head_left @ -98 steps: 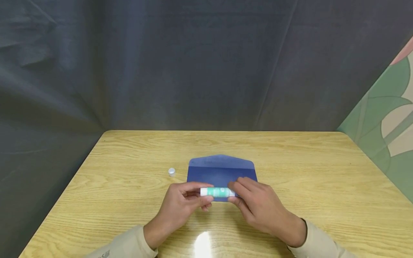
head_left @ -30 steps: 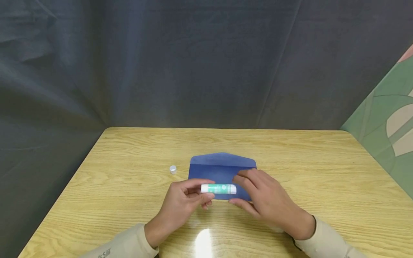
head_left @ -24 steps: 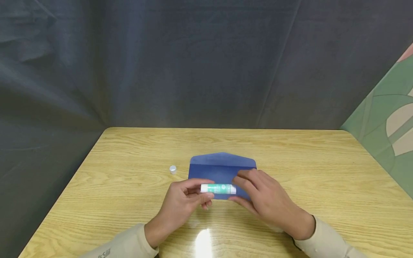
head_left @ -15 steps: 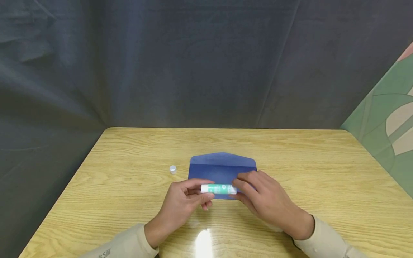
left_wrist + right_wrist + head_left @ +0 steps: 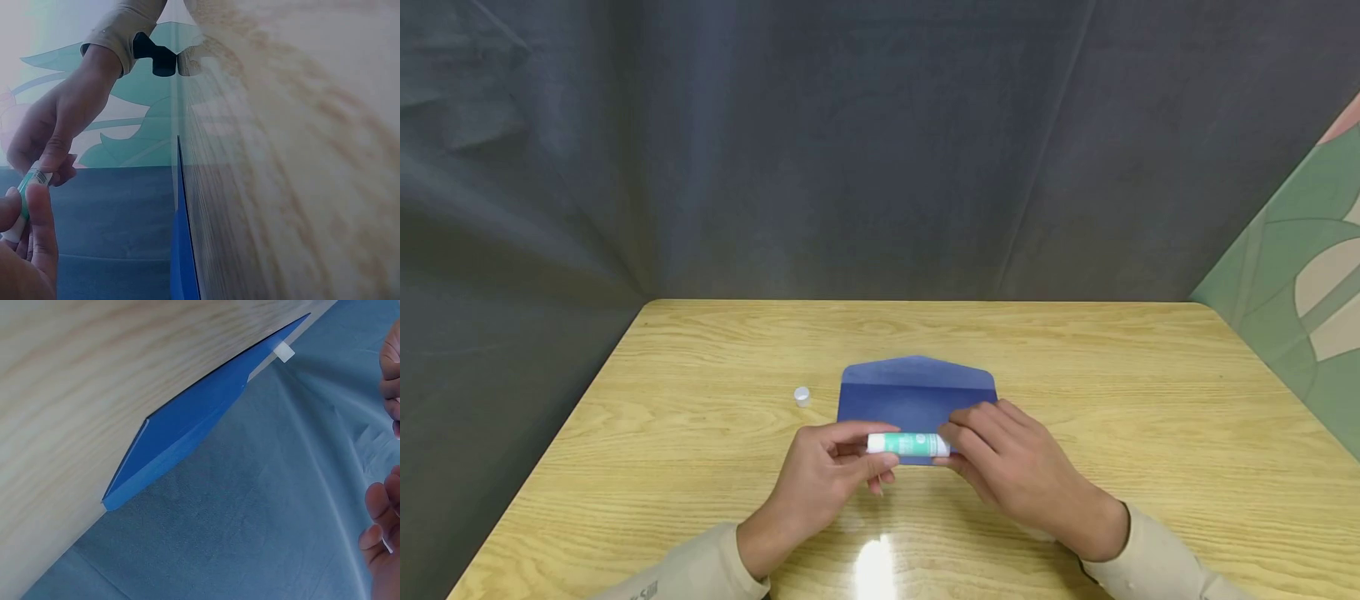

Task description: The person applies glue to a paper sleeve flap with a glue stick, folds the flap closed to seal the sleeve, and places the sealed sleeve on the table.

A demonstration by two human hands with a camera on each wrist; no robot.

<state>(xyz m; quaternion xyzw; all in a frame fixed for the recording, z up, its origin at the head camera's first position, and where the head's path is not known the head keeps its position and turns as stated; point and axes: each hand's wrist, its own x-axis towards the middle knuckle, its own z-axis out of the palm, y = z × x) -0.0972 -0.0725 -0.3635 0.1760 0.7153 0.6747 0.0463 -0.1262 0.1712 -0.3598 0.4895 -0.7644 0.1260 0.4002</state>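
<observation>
A glue stick [image 5: 907, 444] with a green and white label lies level between my two hands, above the near part of a blue envelope [image 5: 891, 404]. My left hand [image 5: 820, 468] pinches its white left end between thumb and fingers. At the other end, my right hand [image 5: 1018, 458] has thumb and fingertips on the tip. The left wrist view also shows both hands meeting on the glue stick [image 5: 25, 197]. On the table, the envelope has its flap [image 5: 917, 372] spread open, pointing away from me. The right hand hides its near right corner.
A small white cap [image 5: 802, 397] stands on the wooden table [image 5: 700, 433], left of the envelope. Dark sheeting [image 5: 880, 150] hangs behind the table and along its left side. A wall with a green leaf pattern [image 5: 1285, 275] is on the right.
A second ago the right thumb and fingers were spread away from the glue stick's end; now they have closed on it again. The left hand keeps its hold. Envelope and cap stay put.
</observation>
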